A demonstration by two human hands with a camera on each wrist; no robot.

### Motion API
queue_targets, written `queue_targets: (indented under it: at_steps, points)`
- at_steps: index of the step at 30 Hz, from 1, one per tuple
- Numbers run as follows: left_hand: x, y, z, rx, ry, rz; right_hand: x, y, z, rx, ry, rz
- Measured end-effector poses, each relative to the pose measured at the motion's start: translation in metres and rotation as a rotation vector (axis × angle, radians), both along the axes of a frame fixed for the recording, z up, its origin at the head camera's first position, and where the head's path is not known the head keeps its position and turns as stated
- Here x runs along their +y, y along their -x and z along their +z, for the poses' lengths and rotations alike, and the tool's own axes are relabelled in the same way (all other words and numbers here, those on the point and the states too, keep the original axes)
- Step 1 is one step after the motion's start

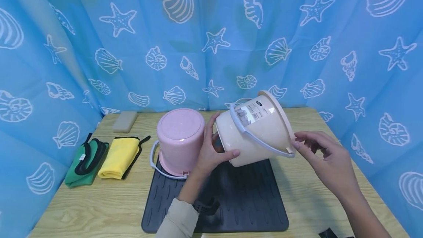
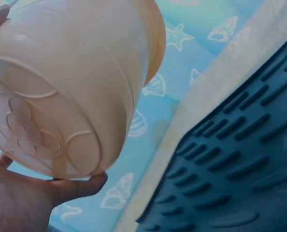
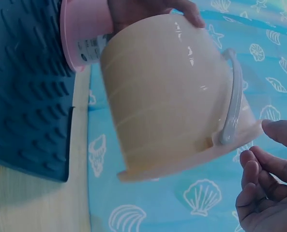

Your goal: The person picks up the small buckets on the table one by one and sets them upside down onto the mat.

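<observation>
A cream bucket [image 1: 261, 127] is held tilted above the dark ribbed mat [image 1: 244, 201], its mouth toward the right. My left hand [image 1: 213, 150] grips it at the base, thumb and fingers spread around the bottom edge; the left wrist view shows the raised pattern on that base [image 2: 24, 125]. At the rim, my right hand [image 1: 327, 157] pinches the edge between thumb and fingertips, beside one end of the grey-blue handle [image 3: 235, 96]. A pink bucket [image 1: 180, 142] stands upside down on the mat, just left of my left hand.
Folded green [image 1: 86, 164] and yellow [image 1: 119, 157] cloths with black trim lie at the left of the wooden table [image 1: 99, 208]. Behind them is a pale sponge-like block [image 1: 125, 121]. A blue shell-patterned curtain [image 1: 211, 65] surrounds the table's back and sides. A black object [image 1: 328, 233] shows at the front edge.
</observation>
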State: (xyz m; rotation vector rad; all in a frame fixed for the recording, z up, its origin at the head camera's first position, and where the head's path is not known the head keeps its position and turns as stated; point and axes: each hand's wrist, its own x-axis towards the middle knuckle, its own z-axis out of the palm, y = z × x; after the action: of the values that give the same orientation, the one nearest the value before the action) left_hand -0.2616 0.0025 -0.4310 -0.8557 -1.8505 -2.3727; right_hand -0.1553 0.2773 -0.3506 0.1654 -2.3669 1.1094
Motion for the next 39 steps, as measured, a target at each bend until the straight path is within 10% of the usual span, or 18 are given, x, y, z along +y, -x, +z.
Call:
queue_targets:
  at_steps: [17, 39]
  points:
    - [-0.019, -0.005, 0.036, 0.112, 0.186, 0.142, 0.008, -0.026, -0.01, 0.19, -0.227, 0.107]
    - [-0.027, -0.014, 0.083, 0.132, 0.474, 0.308, -0.009, -0.035, -0.067, -0.123, -0.372, 0.371]
